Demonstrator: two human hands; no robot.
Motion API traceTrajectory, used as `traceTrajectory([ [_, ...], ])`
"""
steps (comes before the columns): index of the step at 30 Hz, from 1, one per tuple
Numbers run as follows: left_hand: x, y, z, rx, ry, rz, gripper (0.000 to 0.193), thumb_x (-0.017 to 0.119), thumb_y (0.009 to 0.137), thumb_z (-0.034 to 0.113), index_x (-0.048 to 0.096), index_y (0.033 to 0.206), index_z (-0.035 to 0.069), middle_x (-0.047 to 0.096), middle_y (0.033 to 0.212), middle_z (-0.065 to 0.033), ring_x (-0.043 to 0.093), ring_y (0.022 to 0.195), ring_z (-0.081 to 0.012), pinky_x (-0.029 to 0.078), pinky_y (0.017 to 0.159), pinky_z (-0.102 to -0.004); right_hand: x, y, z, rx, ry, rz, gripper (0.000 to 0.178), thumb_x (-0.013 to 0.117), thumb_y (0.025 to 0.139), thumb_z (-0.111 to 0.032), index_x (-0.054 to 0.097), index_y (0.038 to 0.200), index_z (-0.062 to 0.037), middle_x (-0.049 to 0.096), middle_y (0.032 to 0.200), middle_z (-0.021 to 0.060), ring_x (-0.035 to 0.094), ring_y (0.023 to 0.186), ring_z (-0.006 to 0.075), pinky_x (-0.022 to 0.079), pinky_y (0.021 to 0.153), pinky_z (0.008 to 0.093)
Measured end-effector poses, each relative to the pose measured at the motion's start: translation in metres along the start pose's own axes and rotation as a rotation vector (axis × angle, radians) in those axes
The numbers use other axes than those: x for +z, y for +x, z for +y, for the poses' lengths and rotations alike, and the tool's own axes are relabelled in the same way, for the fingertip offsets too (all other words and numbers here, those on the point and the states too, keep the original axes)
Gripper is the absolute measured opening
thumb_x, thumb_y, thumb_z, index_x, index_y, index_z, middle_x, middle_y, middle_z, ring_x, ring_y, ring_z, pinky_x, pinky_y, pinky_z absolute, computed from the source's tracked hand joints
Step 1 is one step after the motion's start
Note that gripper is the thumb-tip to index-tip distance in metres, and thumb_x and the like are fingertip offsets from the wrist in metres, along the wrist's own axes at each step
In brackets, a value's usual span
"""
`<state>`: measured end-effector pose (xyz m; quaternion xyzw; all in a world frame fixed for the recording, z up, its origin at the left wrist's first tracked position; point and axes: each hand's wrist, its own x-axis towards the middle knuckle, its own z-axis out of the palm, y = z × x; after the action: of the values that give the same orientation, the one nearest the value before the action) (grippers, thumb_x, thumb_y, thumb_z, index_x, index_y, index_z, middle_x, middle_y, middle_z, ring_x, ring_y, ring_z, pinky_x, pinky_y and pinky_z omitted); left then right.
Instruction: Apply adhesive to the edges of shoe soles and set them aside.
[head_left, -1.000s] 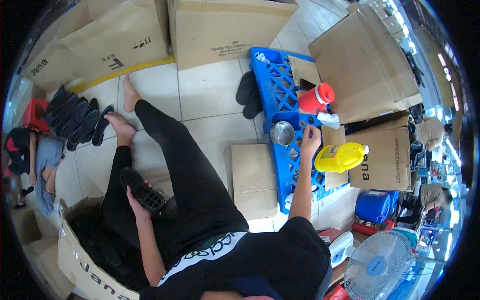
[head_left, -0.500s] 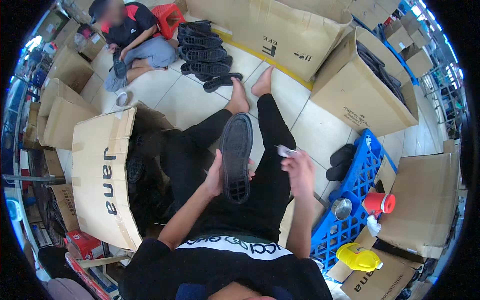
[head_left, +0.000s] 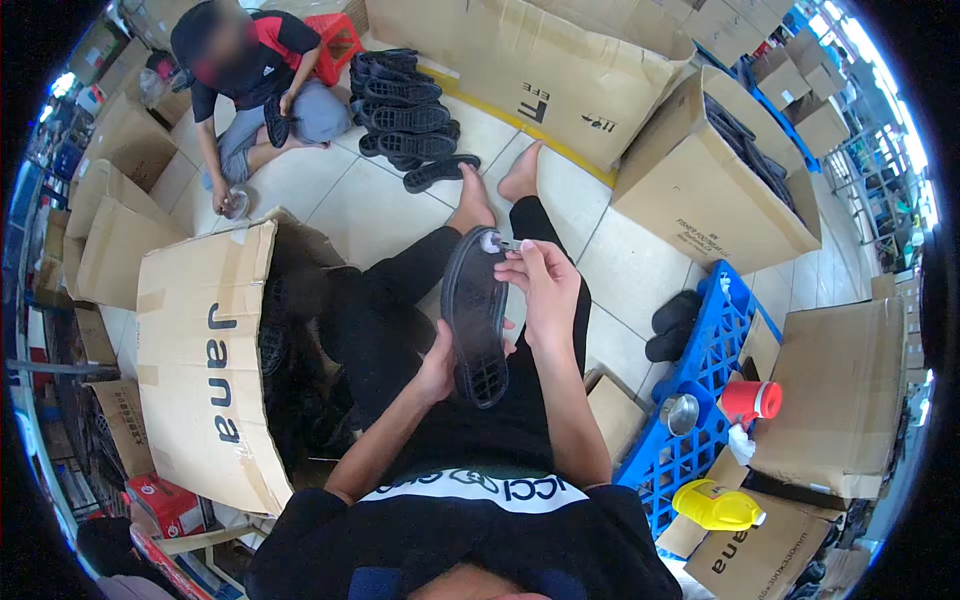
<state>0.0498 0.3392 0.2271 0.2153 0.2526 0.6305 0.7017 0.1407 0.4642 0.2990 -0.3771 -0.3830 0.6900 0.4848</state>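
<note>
A black shoe sole (head_left: 474,315) stands lengthwise over my lap, its raised rim and heel grid showing. My left hand (head_left: 436,366) is closed round its lower half, thumb at the left edge and fingertips showing at the right. My right hand (head_left: 545,290) pinches a small tool, mostly hidden by the fingers, with a white wad (head_left: 490,242) at its tip. That wad touches the inside of the sole at the far end.
Stacked black soles (head_left: 408,120) lie beyond my feet. An open carton (head_left: 205,350) of dark soles is at left. On the right, a blue plastic crate (head_left: 650,487) bears a metal bowl (head_left: 680,413), red jug (head_left: 752,401) and yellow bottle (head_left: 715,506). A co-worker (head_left: 250,80) sits far left.
My right hand has moved left, bringing the white wad onto the far end of the sole. The co-worker's hand has reached down to a small bowl on the floor.
</note>
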Motion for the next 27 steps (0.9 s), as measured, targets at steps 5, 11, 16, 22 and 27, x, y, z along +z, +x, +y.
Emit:
traceTrajectory([
  [5,-0.002,-0.004,0.003,-0.054,0.045,0.065,0.086,0.022,0.09,0.072,0.034,0.141,0.005,0.053,0.125,-0.0134,0.056,0.109,-0.0226,0.047,0.094,-0.0384,0.0,-0.007,0.0,-0.141,-0.203,-0.167,0.016,0.055,0.096,-0.013,0.061,0.094,0.002,0.062,0.08,0.008,0.062,0.068,0.0128,0.052,0.064,0.0257],
  [11,-0.005,-0.005,0.02,-0.023,0.011,0.205,0.079,0.019,0.094,0.068,0.039,0.14,0.007,0.054,0.129,-0.0117,0.054,0.116,-0.0239,0.043,0.1,-0.0401,-0.007,-0.04,0.012,-0.388,-0.679,-0.399,0.005,0.061,0.089,-0.001,0.059,0.093,0.0009,0.06,0.086,0.007,0.057,0.067,0.0107,0.045,0.06,0.0222],
  [16,-0.005,0.001,0.036,0.116,-0.16,0.162,0.084,0.015,0.092,0.07,0.041,0.139,0.005,0.056,0.128,-0.0161,0.059,0.11,-0.0279,0.05,0.093,-0.0439,-0.018,-0.087,0.024,-0.399,-0.785,-0.374,0.008,0.061,0.088,-0.001,0.057,0.095,-0.0017,0.055,0.084,0.0083,0.048,0.058,0.0122,0.04,0.054,0.0246],
  [22,-0.005,0.0,0.052,0.131,-0.251,0.246,0.086,0.016,0.091,0.071,0.043,0.136,0.003,0.057,0.121,-0.017,0.061,0.099,-0.0291,0.052,0.086,-0.0494,-0.042,-0.1,0.004,-0.357,-0.875,-0.456,0.012,0.064,0.084,0.001,0.058,0.094,-0.0023,0.057,0.086,0.0082,0.051,0.061,0.0138,0.044,0.057,0.0253],
  [27,0.006,-0.006,0.049,0.055,-0.299,0.18,0.086,0.017,0.091,0.072,0.043,0.137,0.004,0.056,0.124,-0.0179,0.061,0.1,-0.0304,0.052,0.086,-0.0501,-0.029,-0.047,-0.029,-0.461,-0.709,-0.274,0.016,0.066,0.08,0.003,0.06,0.094,-0.0016,0.061,0.095,0.0123,0.061,0.072,0.0203,0.049,0.064,0.0271],
])
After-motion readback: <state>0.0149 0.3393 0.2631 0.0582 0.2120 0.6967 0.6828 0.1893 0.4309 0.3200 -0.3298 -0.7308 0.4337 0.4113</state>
